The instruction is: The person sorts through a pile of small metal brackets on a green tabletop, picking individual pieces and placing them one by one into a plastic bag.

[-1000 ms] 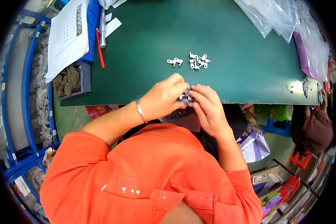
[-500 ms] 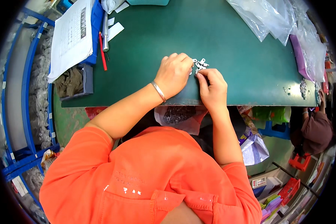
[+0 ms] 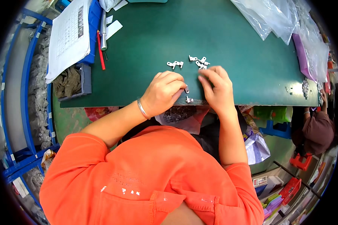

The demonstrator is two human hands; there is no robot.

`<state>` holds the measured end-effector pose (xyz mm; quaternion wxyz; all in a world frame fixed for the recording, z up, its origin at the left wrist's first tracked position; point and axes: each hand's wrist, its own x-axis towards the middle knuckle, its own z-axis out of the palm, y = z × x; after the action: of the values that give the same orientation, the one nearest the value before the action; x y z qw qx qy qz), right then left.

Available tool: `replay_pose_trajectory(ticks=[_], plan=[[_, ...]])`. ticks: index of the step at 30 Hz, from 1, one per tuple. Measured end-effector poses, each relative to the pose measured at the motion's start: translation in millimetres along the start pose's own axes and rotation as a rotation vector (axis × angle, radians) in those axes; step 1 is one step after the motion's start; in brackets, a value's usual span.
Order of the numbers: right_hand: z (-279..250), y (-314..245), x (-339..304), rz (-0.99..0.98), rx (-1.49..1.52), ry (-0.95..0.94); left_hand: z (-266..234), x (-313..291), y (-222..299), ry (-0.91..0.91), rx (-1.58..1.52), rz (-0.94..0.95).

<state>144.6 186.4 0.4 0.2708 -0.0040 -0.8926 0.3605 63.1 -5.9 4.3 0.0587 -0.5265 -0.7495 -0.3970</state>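
My left hand (image 3: 163, 92) is low over the table near its front edge, fingers curled in. A small silvery metal bracket (image 3: 187, 89) shows at its fingertips. Just below lies another small bracket (image 3: 189, 99), close to the edge. My right hand (image 3: 218, 89) is to the right, thumb and forefinger apart and slightly blurred, with nothing visible between them. Beyond its fingertips sits a loose group of several metal brackets (image 3: 202, 60). Farther left, a smaller cluster of brackets (image 3: 175, 64) lies on the green tabletop (image 3: 146, 41).
At the left are a blue tray with paper sheets (image 3: 69, 33), a red pen (image 3: 101, 50) and a grey box with a cloth (image 3: 85, 78). Clear plastic bags (image 3: 266, 17) cover the far right. An open bag of small parts (image 3: 180, 114) is below the edge. Another person (image 3: 317, 131) sits at the right.
My left hand has moved left and toward me, uncovering a cluster of brackets. Two brackets now show near the front edge. My right hand has shifted slightly, its thumb and forefinger parting.
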Motion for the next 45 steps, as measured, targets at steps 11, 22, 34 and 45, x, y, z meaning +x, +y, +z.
replay_pose_trajectory(ticks=[11,22,34,45], plan=[[12,8,3,0.004,-0.145,0.035,-7,12,-12,0.121,0.073,-0.155],[19,18,5,-0.038,-0.122,0.103,0,29,-17,0.098,-0.321,-0.394],[-8,-6,-14,-0.1,0.134,-0.08,-22,16,-3,0.046,-1.196,-1.104],[14,19,14,0.041,-0.309,0.156,-5,18,-12,0.128,0.038,-0.362]])
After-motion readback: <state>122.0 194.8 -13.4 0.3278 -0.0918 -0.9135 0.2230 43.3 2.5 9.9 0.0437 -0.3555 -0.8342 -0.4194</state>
